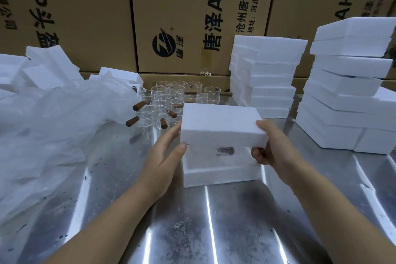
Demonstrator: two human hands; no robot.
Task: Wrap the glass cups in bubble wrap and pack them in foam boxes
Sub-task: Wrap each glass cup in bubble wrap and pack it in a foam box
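Hands, left (166, 156) and right (273, 148), grip foam lid (220, 122) over foam box (220, 174).

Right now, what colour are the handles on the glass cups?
Brown, wood-like. The head view shows the handles best, on the glass cups.
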